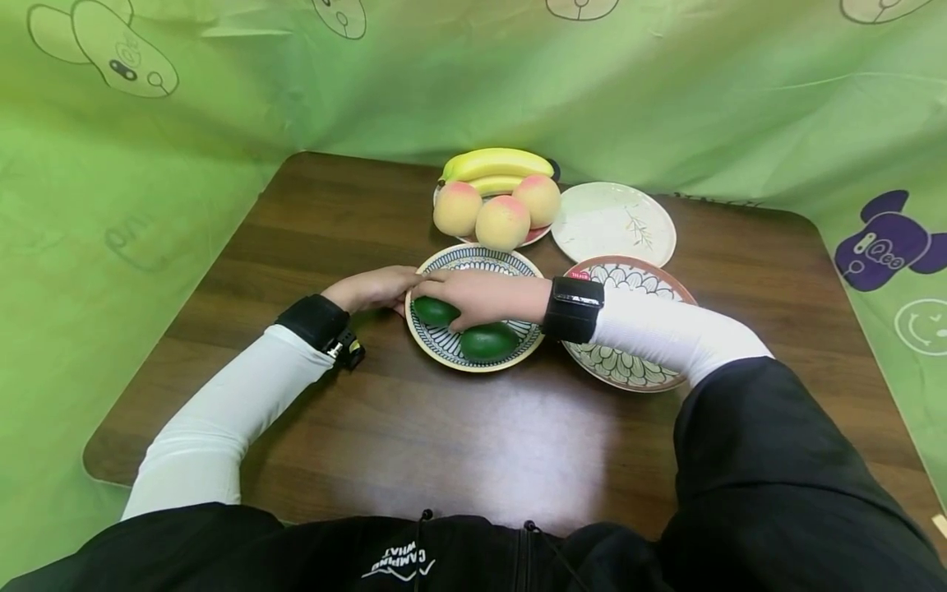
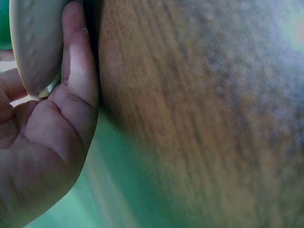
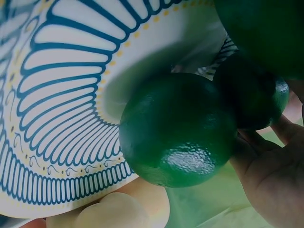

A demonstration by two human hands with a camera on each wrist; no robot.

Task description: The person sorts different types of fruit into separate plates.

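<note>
A blue-striped bowl (image 1: 444, 349) stands mid-table with green avocados in it. My right hand (image 1: 453, 301) reaches across from the right, its fingers curled over one avocado (image 1: 432, 312) on the bowl's left side. A second avocado (image 1: 488, 342) lies by the near rim. In the right wrist view the held avocado (image 3: 178, 128) fills the middle over the striped bowl (image 3: 61, 95), with my right hand (image 3: 268, 173) beside it and two more avocados (image 3: 254, 95) behind. My left hand (image 1: 385, 289) holds the bowl's left rim. The left wrist view shows its fingers (image 2: 78, 61) against the bowl's wall (image 2: 35, 47).
Behind the bowl a plate (image 1: 534, 237) carries three peaches (image 1: 503, 222) and bananas (image 1: 497, 164). To their right sits a white plate (image 1: 614, 224). A flower-patterned plate (image 1: 629, 370) lies under my right forearm. Green cloth (image 1: 148, 205) surrounds the brown table (image 1: 444, 444).
</note>
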